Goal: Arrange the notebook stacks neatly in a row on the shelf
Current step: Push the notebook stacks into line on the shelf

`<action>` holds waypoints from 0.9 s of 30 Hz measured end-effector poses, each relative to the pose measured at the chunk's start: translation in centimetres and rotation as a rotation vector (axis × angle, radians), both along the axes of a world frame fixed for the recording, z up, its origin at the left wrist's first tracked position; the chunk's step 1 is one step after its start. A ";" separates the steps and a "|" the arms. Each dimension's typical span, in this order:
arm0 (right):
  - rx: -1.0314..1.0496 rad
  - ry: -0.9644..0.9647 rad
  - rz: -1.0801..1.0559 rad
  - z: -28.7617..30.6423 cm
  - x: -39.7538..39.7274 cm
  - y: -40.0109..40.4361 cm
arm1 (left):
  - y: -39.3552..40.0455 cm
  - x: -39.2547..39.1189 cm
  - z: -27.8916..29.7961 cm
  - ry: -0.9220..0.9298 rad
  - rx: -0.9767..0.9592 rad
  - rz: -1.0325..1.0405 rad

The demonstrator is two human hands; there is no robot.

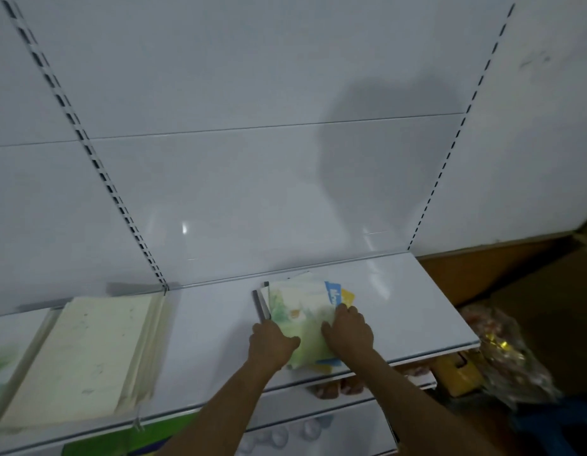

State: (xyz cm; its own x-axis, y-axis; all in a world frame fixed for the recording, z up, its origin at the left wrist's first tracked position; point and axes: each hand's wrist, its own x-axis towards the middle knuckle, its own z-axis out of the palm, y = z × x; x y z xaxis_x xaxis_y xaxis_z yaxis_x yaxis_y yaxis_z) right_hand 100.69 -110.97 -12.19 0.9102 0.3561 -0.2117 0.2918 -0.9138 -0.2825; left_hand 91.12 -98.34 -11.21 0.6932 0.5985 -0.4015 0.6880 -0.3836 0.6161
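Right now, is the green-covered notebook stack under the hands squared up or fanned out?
Fanned out: the green-covered notebook stack shows blue and yellow covers sticking out at its right, and its near edge overhangs the white shelf.

A white shelf [400, 307] juts out from a white back panel. A fanned stack of notebooks [302, 311] with a pale green cover lies near the middle, reaching from close to the back edge to the front edge. A cream stack of notebooks [85, 357] lies well apart toward the left end, its near corner at the front edge.
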 end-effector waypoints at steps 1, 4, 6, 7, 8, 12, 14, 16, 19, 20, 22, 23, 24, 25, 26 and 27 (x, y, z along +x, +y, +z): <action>0.019 0.019 -0.016 0.1 0.1 -0.1 | 0.0 0.0 0.2 0.005 -0.005 0.032; 0.063 0.131 -0.038 0.1 0.4 -0.4 | 0.1 -0.3 0.9 0.012 -0.036 0.072; 0.109 0.206 -0.046 -0.1 0.5 -0.4 | 0.2 -0.4 1.3 0.012 -0.101 0.089; 0.134 0.231 -0.051 -0.1 0.6 -0.3 | 0.3 -0.5 1.4 0.004 -0.126 0.093; 0.149 0.246 -0.046 -0.1 0.6 -0.2 | 0.4 -0.7 1.4 0.003 -0.138 0.096; 0.327 0.273 -0.009 0.7 0.2 1.4 | 1.0 -2.1 1.8 -0.022 -0.249 0.168; 0.514 0.326 0.028 1.6 -0.4 2.2 | 2.1 -2.9 1.1 -0.089 -0.370 0.226; 0.653 0.389 0.082 2.6 -1.0 2.7 | 3.5 -4.0 0.7 -0.153 -0.456 0.277; 0.766 0.418 0.114 4.0 -2.3 3.7 | 5.5 -6.2 2.1 -0.250 -0.435 0.331; 0.789 0.401 0.123 4.3 -2.9 4.6 | 6.2 -7.0 2.5 -0.289 -0.421 0.338; 0.841 0.373 0.127 5.3 -4.8 6.9 | 7.7 -8.9 3.7 -0.339 -0.432 0.349; 0.863 0.361 0.131 5.9 -6.1 8.4 | 8.5 -10.1 4.4 -0.362 -0.420 0.352; 0.883 0.335 0.134 6.4 -7.4 10.0 | 9.4 -11.4 5.1 -0.391 -0.392 0.357; 0.890 0.307 0.145 6.9 -8.8 11.7 | 10.5 -12.8 5.8 -0.434 -0.348 0.359; 0.893 0.289 0.157 7.5 -10.4 13.6 | 11.9 -14.6 6.5 -0.483 -0.312 0.362; 0.902 0.299 0.174 8.3 -12.2 15.6 | 13.3 -16.7 7.4 -0.532 -0.272 0.371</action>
